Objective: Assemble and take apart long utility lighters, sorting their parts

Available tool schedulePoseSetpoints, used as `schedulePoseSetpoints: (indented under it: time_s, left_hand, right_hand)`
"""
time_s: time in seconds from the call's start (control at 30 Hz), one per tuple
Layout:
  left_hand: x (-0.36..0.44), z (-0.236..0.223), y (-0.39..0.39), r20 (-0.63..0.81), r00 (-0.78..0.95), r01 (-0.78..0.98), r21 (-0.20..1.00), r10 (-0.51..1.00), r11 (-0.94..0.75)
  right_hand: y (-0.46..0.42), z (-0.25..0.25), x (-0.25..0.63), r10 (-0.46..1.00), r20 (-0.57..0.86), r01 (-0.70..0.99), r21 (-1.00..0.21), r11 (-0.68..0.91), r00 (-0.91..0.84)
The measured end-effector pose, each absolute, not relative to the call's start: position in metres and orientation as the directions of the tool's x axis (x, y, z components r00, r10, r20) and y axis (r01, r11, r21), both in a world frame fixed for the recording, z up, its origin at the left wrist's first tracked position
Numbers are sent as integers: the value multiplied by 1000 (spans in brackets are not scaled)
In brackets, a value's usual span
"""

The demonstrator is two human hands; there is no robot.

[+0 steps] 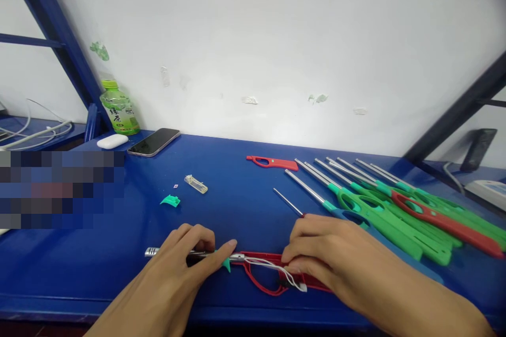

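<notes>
Red casing [312, 280] runs crosswise, tube [152, 252] leftward; grip narrow: left hand [182, 260] on tube, right hand [330, 245] on casing.

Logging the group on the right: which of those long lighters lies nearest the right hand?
The blue-handled lighter, partly hidden behind the right hand. It alone is blue; the others have green handles or a red handle.

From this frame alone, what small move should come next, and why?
Probably the right hand should tuck the white wires into the red shell: they loop loosely, and their white end is near its lower edge. The left hand already steadies the metal tube.
</notes>
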State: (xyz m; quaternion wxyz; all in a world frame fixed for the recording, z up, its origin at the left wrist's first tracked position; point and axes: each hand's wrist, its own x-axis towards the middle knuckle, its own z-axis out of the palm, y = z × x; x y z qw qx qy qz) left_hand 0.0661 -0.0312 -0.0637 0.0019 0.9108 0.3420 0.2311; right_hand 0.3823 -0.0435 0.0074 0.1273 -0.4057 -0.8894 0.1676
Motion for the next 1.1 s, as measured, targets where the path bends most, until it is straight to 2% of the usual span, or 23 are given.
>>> schedulePoseSetpoints:
  time_s: [0.1,0.2,0.33,0.47,0.67,0.83,0.97,1.1]
  left_hand:
    - [66,-64,-32,421,659,627,152,624,-764]
    - [64,-65,-33,394,662,644,134,637,-753]
    - [62,-66,-34,362,665,661,121,653,-740]
    - [62,-65,-34,369,663,660,124,652,-741]
    - [64,-62,-34,417,661,641,119,624,-758]
    - [66,-57,-32,432,657,634,127,618,-763]
    - [66,-58,-30,428,655,637,132,624,-759]
    - [66,-63,-30,393,649,646,165,651,-745]
  right_hand:
    - [-43,8,381,793,81,691,-441,572,-604]
    - [-43,7,376,794,103,697,-421,580,-599]
    - [-44,5,369,759,162,696,-316,645,-630]
    - [-44,4,366,745,146,722,-185,666,-650]
    - [-46,-1,375,746,208,733,-150,664,-633]
    - [-45,-8,380,753,241,764,-64,642,-612]
    - [-46,-5,380,761,201,766,-72,639,-616]
    - [-62,4,384,817,251,800,-192,568,-519]
